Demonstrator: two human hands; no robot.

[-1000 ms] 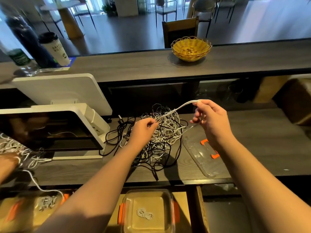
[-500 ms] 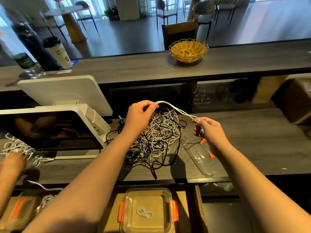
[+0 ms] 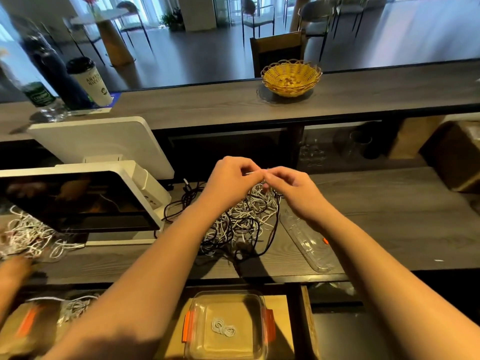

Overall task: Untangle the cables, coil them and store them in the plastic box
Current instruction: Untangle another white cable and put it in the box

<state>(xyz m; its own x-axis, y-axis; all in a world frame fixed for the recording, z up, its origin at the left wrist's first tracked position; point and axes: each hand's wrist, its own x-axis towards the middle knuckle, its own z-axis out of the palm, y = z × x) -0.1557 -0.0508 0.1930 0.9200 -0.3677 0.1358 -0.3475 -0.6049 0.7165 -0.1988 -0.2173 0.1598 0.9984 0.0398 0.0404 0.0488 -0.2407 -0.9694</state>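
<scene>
While both hands — left hand [image 3: 231, 181], right hand [image 3: 291, 189] — pinch one white cable [image 3: 255, 172] above the tangle [image 3: 244, 216], still untangling: next, pull free and coil.

Grey wood-grain counter [image 3: 389, 216] in front, with a higher grey wood-grain ledge [image 3: 207, 105] behind it. Dark glossy floor [image 3: 194, 55] beyond reflects bright daylight from tall windows [image 3: 145, 3] at back. Brown wooden chair [image 3: 278, 51], thin metal-legged chairs [image 3: 257, 19], round table on tan pedestal [image 3: 109, 35], possibly a potted plant [image 3: 172, 20], blurred.
</scene>
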